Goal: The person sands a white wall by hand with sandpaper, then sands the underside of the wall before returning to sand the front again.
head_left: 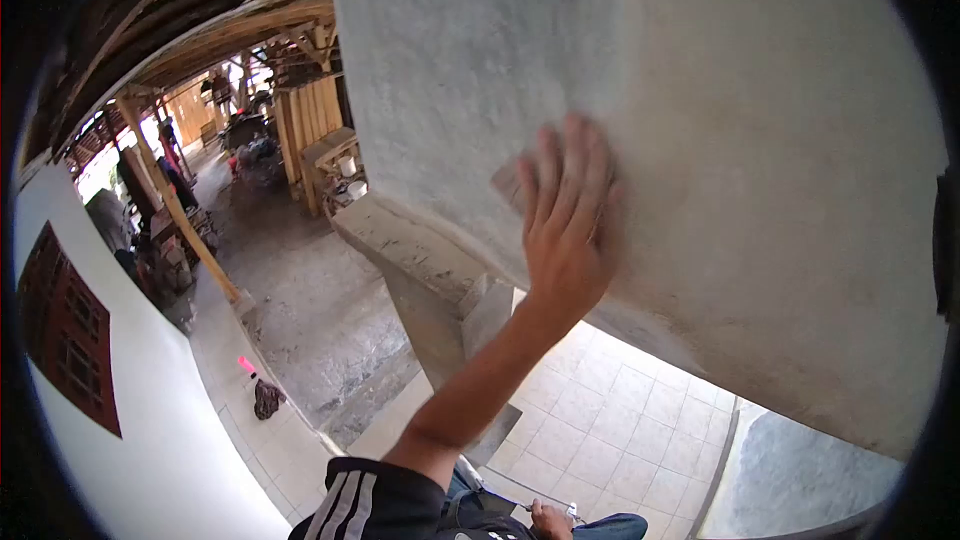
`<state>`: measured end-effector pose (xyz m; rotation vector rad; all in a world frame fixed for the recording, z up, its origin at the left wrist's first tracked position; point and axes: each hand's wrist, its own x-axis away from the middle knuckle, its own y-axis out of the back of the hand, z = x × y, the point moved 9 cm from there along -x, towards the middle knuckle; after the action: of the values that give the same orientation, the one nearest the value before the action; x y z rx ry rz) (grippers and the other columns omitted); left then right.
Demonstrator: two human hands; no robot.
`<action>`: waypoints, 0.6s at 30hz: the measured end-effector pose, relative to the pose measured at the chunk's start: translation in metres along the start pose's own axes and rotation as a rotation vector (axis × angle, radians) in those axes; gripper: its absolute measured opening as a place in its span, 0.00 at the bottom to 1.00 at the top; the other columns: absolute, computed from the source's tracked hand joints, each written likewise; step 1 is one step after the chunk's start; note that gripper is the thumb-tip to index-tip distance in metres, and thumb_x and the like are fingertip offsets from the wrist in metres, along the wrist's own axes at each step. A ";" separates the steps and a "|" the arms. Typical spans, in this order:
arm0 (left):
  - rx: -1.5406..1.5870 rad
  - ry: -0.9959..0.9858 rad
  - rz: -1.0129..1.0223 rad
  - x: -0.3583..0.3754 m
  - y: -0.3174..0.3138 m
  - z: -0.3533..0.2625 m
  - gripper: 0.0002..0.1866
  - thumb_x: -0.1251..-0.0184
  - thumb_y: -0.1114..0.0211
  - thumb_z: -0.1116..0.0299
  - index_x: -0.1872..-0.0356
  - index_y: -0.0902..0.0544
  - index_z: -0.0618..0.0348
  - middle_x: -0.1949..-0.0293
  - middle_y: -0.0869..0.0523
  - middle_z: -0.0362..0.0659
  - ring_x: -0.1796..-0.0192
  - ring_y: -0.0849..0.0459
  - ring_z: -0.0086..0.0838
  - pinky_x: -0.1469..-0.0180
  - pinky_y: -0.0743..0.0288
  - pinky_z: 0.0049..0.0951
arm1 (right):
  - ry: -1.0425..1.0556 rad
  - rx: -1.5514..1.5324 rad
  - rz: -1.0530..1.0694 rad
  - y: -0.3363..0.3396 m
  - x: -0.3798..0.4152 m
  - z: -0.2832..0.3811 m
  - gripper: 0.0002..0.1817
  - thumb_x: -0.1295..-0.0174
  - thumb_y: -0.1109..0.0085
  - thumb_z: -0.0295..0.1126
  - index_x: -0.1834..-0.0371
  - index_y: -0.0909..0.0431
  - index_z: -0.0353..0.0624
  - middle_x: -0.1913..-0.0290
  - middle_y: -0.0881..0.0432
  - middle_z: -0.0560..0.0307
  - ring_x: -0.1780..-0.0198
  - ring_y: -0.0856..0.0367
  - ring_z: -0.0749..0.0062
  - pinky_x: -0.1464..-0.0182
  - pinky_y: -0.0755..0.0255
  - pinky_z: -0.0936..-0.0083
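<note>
High on a grey plastered wall (730, 210), my left hand (570, 210) presses palm down, its back facing me and its fingers pointing up. A flat brown piece (509, 186) sticks out from under its left side, held against the plaster; the rest is hidden by the hand. The fingers are slightly blurred. Low in the view, my right hand (550, 520) is curled in front of my body beside a small pale metallic object (571, 510). What it grips is too small to make out.
A concrete ledge (415, 245) juts out left of the wall's lower edge. Pale floor tiles (620, 410) lie below. Farther left are a wooden post (180, 210), a dark bag (266, 399), a pink item (246, 365) and a white wall with a red-brown window (70, 330).
</note>
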<state>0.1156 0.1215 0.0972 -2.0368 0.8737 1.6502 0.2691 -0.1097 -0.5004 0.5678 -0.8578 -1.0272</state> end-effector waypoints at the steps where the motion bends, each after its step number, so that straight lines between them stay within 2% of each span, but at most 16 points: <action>1: -0.027 0.036 0.014 0.013 -0.003 -0.002 0.25 0.26 0.47 0.69 0.30 0.34 0.64 0.27 0.38 0.54 0.23 0.51 0.55 0.25 0.63 0.59 | -0.033 -0.069 0.014 0.001 0.002 -0.004 0.20 0.29 0.58 0.41 0.45 0.23 0.42 0.57 0.18 0.37 0.58 0.21 0.38 0.55 0.30 0.49; 2: -0.093 0.098 0.058 0.038 -0.010 0.003 0.26 0.26 0.49 0.67 0.30 0.34 0.65 0.27 0.38 0.53 0.22 0.54 0.57 0.26 0.69 0.62 | -0.061 -0.137 0.024 0.001 -0.002 -0.006 0.21 0.28 0.59 0.43 0.47 0.21 0.41 0.56 0.18 0.36 0.57 0.21 0.38 0.54 0.30 0.49; 3: -0.105 0.079 0.066 0.055 -0.013 0.000 0.26 0.25 0.49 0.66 0.30 0.34 0.66 0.26 0.38 0.53 0.22 0.55 0.57 0.26 0.70 0.62 | -0.115 -0.147 0.075 -0.006 -0.008 -0.012 0.26 0.26 0.64 0.49 0.51 0.19 0.41 0.54 0.19 0.35 0.53 0.21 0.39 0.49 0.30 0.50; 5: -0.142 0.054 0.086 0.079 -0.019 0.010 0.26 0.25 0.51 0.65 0.30 0.35 0.67 0.26 0.39 0.53 0.22 0.56 0.58 0.27 0.71 0.63 | -0.166 -0.097 0.116 -0.029 -0.028 -0.031 0.21 0.28 0.59 0.43 0.48 0.20 0.43 0.54 0.18 0.37 0.51 0.21 0.41 0.47 0.28 0.52; 6: -0.142 0.022 0.078 0.069 -0.017 0.009 0.26 0.25 0.51 0.65 0.30 0.35 0.67 0.26 0.39 0.54 0.22 0.56 0.58 0.27 0.71 0.64 | 0.127 -0.028 -0.111 -0.071 -0.035 -0.063 0.17 0.32 0.54 0.36 0.44 0.23 0.45 0.53 0.18 0.39 0.49 0.22 0.43 0.47 0.27 0.54; 9: -0.171 -0.029 0.058 0.003 -0.007 0.005 0.26 0.24 0.53 0.64 0.29 0.36 0.66 0.26 0.40 0.55 0.22 0.56 0.57 0.27 0.70 0.64 | -0.019 0.079 0.087 -0.033 -0.016 -0.028 0.18 0.36 0.51 0.31 0.42 0.25 0.46 0.54 0.17 0.41 0.50 0.20 0.44 0.49 0.25 0.54; 10: -0.188 -0.028 0.035 -0.017 -0.001 0.002 0.26 0.24 0.54 0.65 0.29 0.36 0.66 0.26 0.41 0.55 0.22 0.55 0.57 0.27 0.70 0.64 | -0.278 0.112 0.182 -0.061 -0.032 -0.064 0.20 0.31 0.59 0.44 0.45 0.27 0.43 0.53 0.16 0.40 0.50 0.18 0.42 0.51 0.25 0.46; 11: -0.170 0.001 0.037 -0.016 0.001 0.003 0.26 0.24 0.54 0.65 0.29 0.36 0.66 0.26 0.41 0.55 0.22 0.55 0.56 0.27 0.70 0.63 | -0.028 0.237 0.214 -0.038 -0.021 -0.025 0.19 0.32 0.59 0.41 0.45 0.28 0.44 0.53 0.16 0.41 0.51 0.17 0.42 0.55 0.24 0.44; 13: -0.121 0.029 -0.005 -0.022 -0.002 0.006 0.26 0.23 0.55 0.65 0.29 0.36 0.67 0.26 0.41 0.54 0.22 0.56 0.56 0.27 0.70 0.63 | -0.033 0.135 0.115 -0.031 -0.024 -0.022 0.18 0.36 0.50 0.32 0.43 0.25 0.45 0.54 0.17 0.41 0.52 0.19 0.43 0.52 0.25 0.52; 15: -0.099 0.071 0.053 0.026 -0.012 0.015 0.26 0.24 0.55 0.66 0.29 0.36 0.67 0.26 0.41 0.54 0.22 0.56 0.56 0.27 0.70 0.63 | -0.001 0.074 0.058 -0.014 -0.022 -0.011 0.17 0.33 0.51 0.39 0.48 0.22 0.44 0.53 0.17 0.40 0.54 0.19 0.42 0.54 0.25 0.51; 16: -0.086 0.092 0.077 0.051 -0.018 0.019 0.26 0.24 0.55 0.66 0.29 0.37 0.67 0.26 0.41 0.54 0.22 0.56 0.56 0.27 0.70 0.63 | -0.363 -0.228 0.192 -0.034 -0.033 -0.046 0.22 0.29 0.57 0.49 0.54 0.19 0.43 0.54 0.17 0.38 0.52 0.19 0.42 0.52 0.26 0.51; 17: -0.122 0.070 0.091 0.062 -0.020 0.019 0.26 0.24 0.55 0.66 0.29 0.37 0.67 0.26 0.41 0.55 0.22 0.56 0.56 0.27 0.70 0.63 | -0.192 -0.161 -0.028 -0.048 -0.041 -0.059 0.30 0.28 0.64 0.56 0.59 0.17 0.42 0.57 0.17 0.36 0.52 0.19 0.43 0.51 0.28 0.52; 18: -0.159 0.047 0.107 0.069 -0.019 0.021 0.26 0.24 0.55 0.65 0.29 0.37 0.67 0.26 0.41 0.56 0.22 0.56 0.56 0.27 0.70 0.63 | -0.208 -0.172 -0.014 -0.040 -0.039 -0.050 0.30 0.27 0.64 0.55 0.57 0.17 0.42 0.56 0.17 0.36 0.51 0.20 0.43 0.50 0.28 0.53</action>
<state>0.1208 0.1329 0.0235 -2.1772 0.9082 1.7868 0.2808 -0.0900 -0.5721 0.3250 -0.9376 -1.1740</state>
